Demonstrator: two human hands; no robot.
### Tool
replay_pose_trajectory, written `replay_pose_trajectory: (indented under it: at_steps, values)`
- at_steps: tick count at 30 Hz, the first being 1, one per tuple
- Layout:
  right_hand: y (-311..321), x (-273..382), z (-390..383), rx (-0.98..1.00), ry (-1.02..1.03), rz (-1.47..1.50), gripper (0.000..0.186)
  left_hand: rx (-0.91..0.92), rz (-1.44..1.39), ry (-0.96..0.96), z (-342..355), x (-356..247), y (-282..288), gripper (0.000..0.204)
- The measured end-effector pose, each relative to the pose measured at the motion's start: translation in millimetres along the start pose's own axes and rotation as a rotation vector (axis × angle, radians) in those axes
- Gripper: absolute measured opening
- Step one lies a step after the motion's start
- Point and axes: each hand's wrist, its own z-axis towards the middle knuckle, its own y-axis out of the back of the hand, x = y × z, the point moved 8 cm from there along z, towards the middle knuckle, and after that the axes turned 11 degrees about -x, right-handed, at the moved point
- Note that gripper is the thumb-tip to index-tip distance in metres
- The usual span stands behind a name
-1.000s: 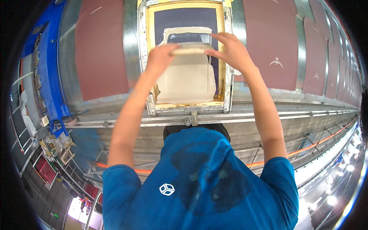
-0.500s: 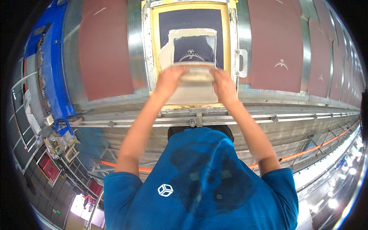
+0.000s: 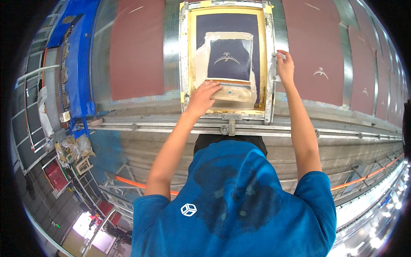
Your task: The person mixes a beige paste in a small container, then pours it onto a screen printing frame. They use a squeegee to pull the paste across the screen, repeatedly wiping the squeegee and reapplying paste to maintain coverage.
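Observation:
A screen-printing frame (image 3: 269,38) with a yellow-edged dark mesh lies flat in front of me. Pale ink (image 3: 201,64) borders a dark rectangle on the mesh, where a light spiky arc design (image 3: 227,59) shows. Across the near end of the mesh rests a wooden squeegee (image 3: 234,92). My left hand (image 3: 203,97) is closed over its left end, fingers lying on top. At the frame's right side, my right hand (image 3: 286,67) is closed around the handle, which it mostly covers.
Dark red sheets lie along the long table, one on the left (image 3: 137,51) and several on the right, some printed with the pale arc (image 3: 321,73). A metal rail (image 3: 171,128) runs along the near edge. Blue machinery (image 3: 81,64) stands at the left.
My right hand has let go of the squeegee and moved right to the frame's handle. The squeegee now lies nearer me, with only my left hand on it. The view has shifted slightly left.

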Motion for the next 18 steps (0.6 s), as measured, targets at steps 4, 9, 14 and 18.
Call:
replay_pose_trajectory:
  at_steps: [4, 9, 14, 18]
  values:
    - [11.6, 39.3, -9.0, -0.076, 0.066, 0.024, 0.021, -0.100, -0.037, -0.054, -23.0, -1.8, 8.2, 0.065]
    - [-0.4, 89.8, -45.4, -0.068, 0.062, 0.070, 0.019, -0.170, -0.037, -0.031, -47.7, 7.6, 45.2, 0.067]
    - [-119.5, 129.4, -115.4, -0.047, 0.107, 0.202, 0.020, -0.195, 0.042, 0.009, -91.5, 105.4, 134.5, 0.070]
    - [-202.3, 184.4, -195.7, -0.073, 0.134, 0.297, 0.018, -0.134, 0.093, 0.070, -132.7, 185.5, 204.2, 0.071]
